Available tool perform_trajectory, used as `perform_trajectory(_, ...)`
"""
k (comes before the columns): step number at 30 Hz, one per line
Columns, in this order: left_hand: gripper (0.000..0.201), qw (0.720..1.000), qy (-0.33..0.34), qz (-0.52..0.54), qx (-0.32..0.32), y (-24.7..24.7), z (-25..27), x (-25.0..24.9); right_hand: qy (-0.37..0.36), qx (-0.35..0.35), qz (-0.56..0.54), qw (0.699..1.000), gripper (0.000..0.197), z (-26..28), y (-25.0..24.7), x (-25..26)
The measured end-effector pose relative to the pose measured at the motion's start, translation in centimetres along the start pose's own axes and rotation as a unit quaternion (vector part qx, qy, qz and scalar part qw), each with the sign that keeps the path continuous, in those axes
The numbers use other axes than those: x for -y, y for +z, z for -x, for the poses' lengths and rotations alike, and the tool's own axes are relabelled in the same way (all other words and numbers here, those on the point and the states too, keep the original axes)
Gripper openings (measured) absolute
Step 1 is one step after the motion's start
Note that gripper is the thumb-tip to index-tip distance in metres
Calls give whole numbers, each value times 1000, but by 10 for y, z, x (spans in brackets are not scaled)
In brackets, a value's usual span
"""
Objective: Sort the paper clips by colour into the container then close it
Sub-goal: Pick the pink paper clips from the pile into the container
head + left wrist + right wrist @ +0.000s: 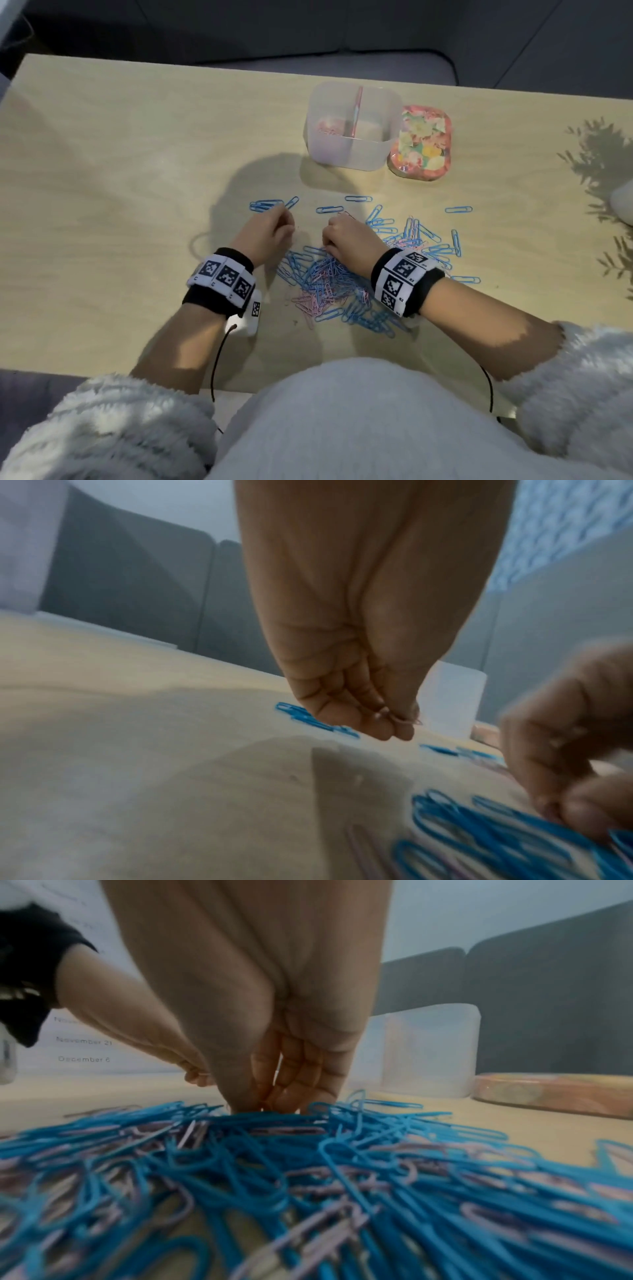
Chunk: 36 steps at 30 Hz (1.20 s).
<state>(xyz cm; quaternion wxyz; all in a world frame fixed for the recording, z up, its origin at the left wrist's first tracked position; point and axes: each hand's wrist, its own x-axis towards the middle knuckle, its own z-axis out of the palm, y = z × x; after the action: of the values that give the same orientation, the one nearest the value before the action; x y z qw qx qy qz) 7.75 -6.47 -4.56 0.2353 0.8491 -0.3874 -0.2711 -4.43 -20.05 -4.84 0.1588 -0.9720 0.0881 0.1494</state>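
A heap of blue and pink paper clips (339,284) lies on the table in front of me, with single blue clips (358,198) scattered beyond it. The clear divided container (352,150) stands open further back, with pink clips (329,128) in its left compartment. Its floral lid (423,142) lies flat to its right. My left hand (286,222) hovers left of the heap, fingers curled, pinching a pink clip (405,719). My right hand (327,245) has its fingertips (246,1102) down in the heap's far edge, pinched on a clip whose colour is hidden.
A small bunch of blue clips (265,205) lies beside my left hand. A white object (623,202) sits at the table's right edge, among leaf shadows. A dark sofa (308,31) runs behind the far edge. Bare tabletop (102,171) stretches to the left.
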Motion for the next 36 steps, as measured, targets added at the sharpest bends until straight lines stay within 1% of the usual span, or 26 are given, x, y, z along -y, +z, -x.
perform_trajectory(2,14,996,-34,84,0,-8,4,5,3,2,16,1000,21,3,4,-5)
perform_trajectory(4,16,978,-79,194,14,-13,11,10,14,4,30,999,19,6,5,-7)
perform_trajectory(5,16,967,-101,232,19,-15,15,13,15,1,21,1000,18,8,4,-9)
perform_trajectory(6,16,961,-116,249,19,-15,18,17,23,-8,-19,1000,17,10,2,-12)
perform_trajectory(7,17,962,-123,244,18,-16,22,21,42,-29,-84,995,15,11,-1,-16)
perform_trajectory(8,19,965,-125,230,21,-16,26,25,69,-57,-159,983,13,12,-2,-22)
perform_trajectory(10,20,973,-113,198,48,-16,33,30,118,-115,-281,945,14,14,-10,-36)
perform_trajectory(11,19,978,-102,171,64,-15,36,33,141,-131,-343,919,15,14,-13,-42)
perform_trajectory(12,17,984,-91,136,73,-13,38,35,165,-137,-411,886,16,14,-16,-48)
perform_trajectory(14,13,992,-78,76,71,-10,41,37,224,-146,-545,794,23,10,-21,-53)
perform_trajectory(15,15,993,-75,61,67,-8,42,37,251,-148,-593,751,28,6,-23,-55)
perform_trajectory(16,18,994,-74,45,64,-6,43,37,275,-139,-612,728,29,3,-24,-56)
perform_trajectory(17,19,995,-71,25,61,-4,43,35,288,-123,-613,725,26,0,-24,-55)
perform_trajectory(18,19,996,-65,4,57,-2,44,34,293,-106,-588,747,22,-3,-23,-54)
perform_trajectory(19,18,997,-60,-11,55,-1,45,33,284,-92,-534,791,19,-5,-22,-52)
perform_trajectory(20,21,997,-57,-20,55,0,45,34,271,-83,-455,844,17,-9,-20,-49)
perform_trajectory(21,27,996,-58,-25,57,1,46,34,257,-84,-374,887,17,-12,-18,-47)
perform_trajectory(22,31,996,-59,-28,57,2,46,36,251,-84,-304,915,20,-16,-17,-44)
perform_trajectory(23,32,996,-59,-28,53,3,47,37,245,-84,-252,932,25,-19,-16,-41)
perform_trajectory(25,28,997,-56,-30,35,3,49,40,231,-81,-199,949,24,-26,-14,-37)
perform_trajectory(27,24,998,-54,-36,27,2,50,39,223,-66,-183,955,20,-30,-14,-34)
perform_trajectory(29,20,997,-54,-42,33,2,50,37,208,-36,-160,964,18,-30,-15,-31)
perform_trajectory(31,10,996,-57,-52,44,1,46,34,187,-10,-114,976,20,-27,-17,-26)
perform_trajectory(33,6,995,-52,-73,50,0,43,30,173,-5,-86,981,19,-24,-20,-22)
perform_trajectory(34,5,994,-54,-77,48,-1,41,29,169,-14,-97,981,19,-22,-22,-24)
perform_trajectory(36,5,996,-58,-61,32,-4,40,28,171,-49,-180,967,21,-20,-26,-33)
